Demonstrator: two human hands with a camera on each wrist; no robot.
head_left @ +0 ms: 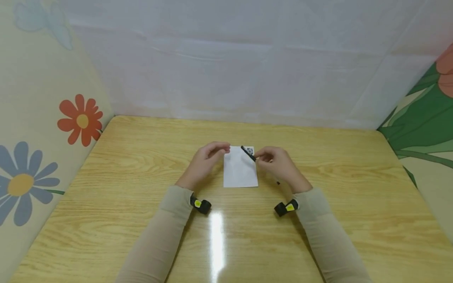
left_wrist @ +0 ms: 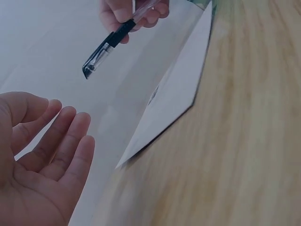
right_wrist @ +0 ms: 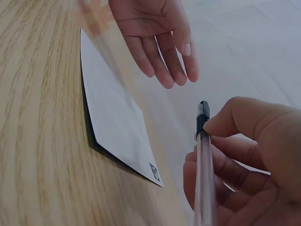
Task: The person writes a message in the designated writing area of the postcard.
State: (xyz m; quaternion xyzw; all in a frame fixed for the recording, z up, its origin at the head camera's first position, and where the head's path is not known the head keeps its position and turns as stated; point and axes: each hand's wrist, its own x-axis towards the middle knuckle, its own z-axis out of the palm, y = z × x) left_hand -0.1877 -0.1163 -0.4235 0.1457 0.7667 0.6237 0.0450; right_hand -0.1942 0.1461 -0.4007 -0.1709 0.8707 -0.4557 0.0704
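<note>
Under inspection: two bare hands working over a bench (head_left: 141, 157) with a wood-grain top. In the right hand (head_left: 279, 163): a pen (right_wrist: 205, 169), pinched between thumb and fingers, with a clear barrel, a black grip section and a clear cap with a black clip. Cap in place; capped end slanted away from the body and towards the left. In the left hand (head_left: 204, 163): nothing. Fingers wide of the thumb, slightly bent and relaxed, well apart from the pen.

On the bench, between both hands: a white pad (head_left: 240, 173), lying flat. At its far right corner, a small printed mark (head_left: 250, 150), dark and too small to read. Over that same corner, raised off the surface: the pen. Near the far left corner, above the pad: the left fingertips, apart from it in the wrist views.

At each cuff of the beige sleeves (head_left: 155, 236): a black wrist camera (head_left: 202, 206) with a yellow patch. Behind the bench: a creased white sheet (head_left: 226, 70). To the left: a panel with a red flower (head_left: 82, 121) and a blue flower (head_left: 20, 184). To the right: green painted leaves (head_left: 428, 122)
</note>
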